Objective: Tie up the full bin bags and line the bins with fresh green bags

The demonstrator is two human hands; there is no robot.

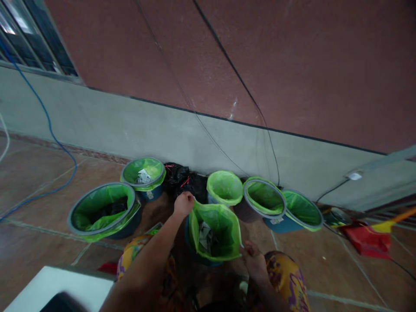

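Note:
Between my knees stands a dark blue bin (187, 236) with a green bin bag (227, 225) lining it. Crumpled pale paper (205, 237) lies inside the bag. My left hand (184, 203) is closed on the bag's upper left edge and pulls it up to a point. At the lower right edge, my right hand (255, 260) pinches the bag's rim. The bag's mouth is spread wide between both hands, and its rim stands above the bin.
Lined bins stand left (104, 212) and back left (143, 173); three more, including a pale one (224, 187), stand right. Black tied bags (191, 186) lean against the wall. A red dustpan (367, 238) lies far right, a blue cable (48, 121) left, a white surface (61, 288) near left.

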